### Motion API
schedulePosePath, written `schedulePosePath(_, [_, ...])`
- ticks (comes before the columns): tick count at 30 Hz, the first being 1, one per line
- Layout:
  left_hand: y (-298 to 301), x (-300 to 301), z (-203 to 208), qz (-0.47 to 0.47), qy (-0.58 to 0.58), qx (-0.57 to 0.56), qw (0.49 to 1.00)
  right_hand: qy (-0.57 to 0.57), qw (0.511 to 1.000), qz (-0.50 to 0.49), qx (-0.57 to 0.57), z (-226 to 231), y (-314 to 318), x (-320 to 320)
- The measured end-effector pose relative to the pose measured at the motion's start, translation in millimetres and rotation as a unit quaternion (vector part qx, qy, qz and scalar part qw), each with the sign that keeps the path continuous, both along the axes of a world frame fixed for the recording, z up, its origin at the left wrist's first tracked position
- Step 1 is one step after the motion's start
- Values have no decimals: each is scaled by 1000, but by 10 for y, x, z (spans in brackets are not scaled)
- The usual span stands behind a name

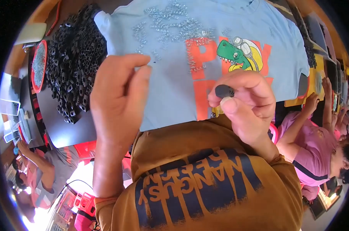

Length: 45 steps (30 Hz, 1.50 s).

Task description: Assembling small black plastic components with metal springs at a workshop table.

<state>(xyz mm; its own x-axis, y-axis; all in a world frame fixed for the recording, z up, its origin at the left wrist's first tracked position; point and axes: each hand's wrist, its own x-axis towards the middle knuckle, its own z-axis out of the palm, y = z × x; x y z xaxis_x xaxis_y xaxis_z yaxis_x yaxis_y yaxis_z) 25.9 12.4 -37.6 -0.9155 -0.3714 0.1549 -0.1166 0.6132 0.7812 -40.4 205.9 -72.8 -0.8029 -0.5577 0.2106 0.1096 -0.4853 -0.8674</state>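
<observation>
My right hand (247, 102) pinches a small black plastic piece (223, 91) between thumb and forefinger, its other fingers curled behind. To the left, my left hand (118, 92) has thumb and forefinger tips brought together in a pinch. Whatever may sit between those tips is too small to make out. Both hands are above a light blue T-shirt (164, 100) with a dinosaur print, spread over the table. Many tiny metal springs (170, 23) lie scattered across the shirt's far part. Beyond my left hand is a heap of black plastic parts (76, 54).
The dark tabletop (72, 133) shows at the left beneath the heap. A red-rimmed bowl (39, 66) full of small metal pieces stands at the far left. A person in a pink shirt (311, 148) works close on the right, another person (53, 169) on the left.
</observation>
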Motion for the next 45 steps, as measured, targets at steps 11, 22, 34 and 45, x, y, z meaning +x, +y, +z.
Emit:
schedulePosePath(11, [-100,-259,-39,-94,7,-261,961,-44,998,27,34,100,0,-16])
schedulePosePath(22, [128,14,315,-39,-16,402,915,-134,986,94,46,250,-152,-26])
schedulePosePath(34, [143,19,277,-61,-18,336,940,-113,990,87,-4,149,-201,14])
schedulePosePath(45, [173,67,271,-69,-7,300,952,-114,991,72,-11,217,-218,35])
